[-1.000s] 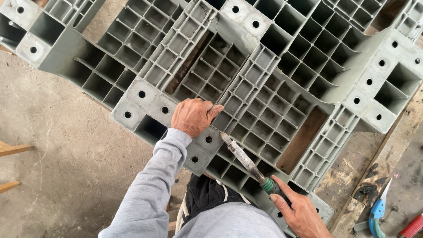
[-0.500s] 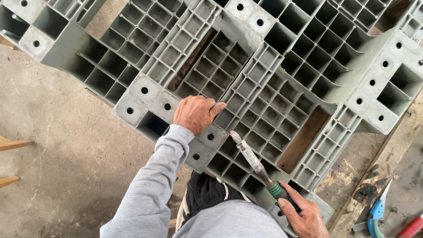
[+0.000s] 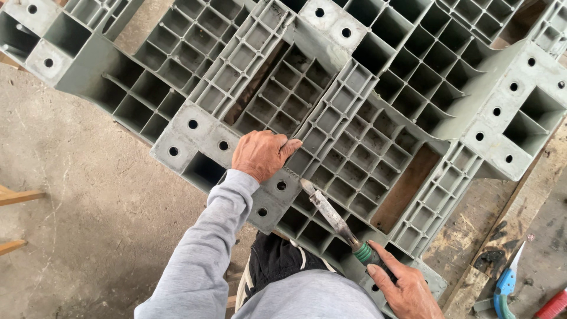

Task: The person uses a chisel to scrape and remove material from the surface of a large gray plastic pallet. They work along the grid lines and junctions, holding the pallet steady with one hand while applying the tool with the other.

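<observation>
A large grey plastic pallet (image 3: 378, 112) lies upside down, its ribbed grid cells and holed corner blocks facing up. My left hand (image 3: 260, 155) rests flat on one holed block near the pallet's front edge, fingers gripping a rib. My right hand (image 3: 401, 285) holds a green-handled chisel (image 3: 333, 217) by the handle. The chisel's flat metal blade points up and left, its tip against the block's edge just right of my left hand. I wear a grey long sleeve.
Bare concrete floor (image 3: 71, 195) spreads to the left, with wooden pieces (image 3: 18, 198) at the left edge. At the lower right lie blue-handled snips (image 3: 508, 280) and a red-handled tool (image 3: 552, 304) on wooden boards (image 3: 472, 230).
The chisel has slid up and left, its tip now closer to the holed block by my left hand. The left hand has stayed on the block.
</observation>
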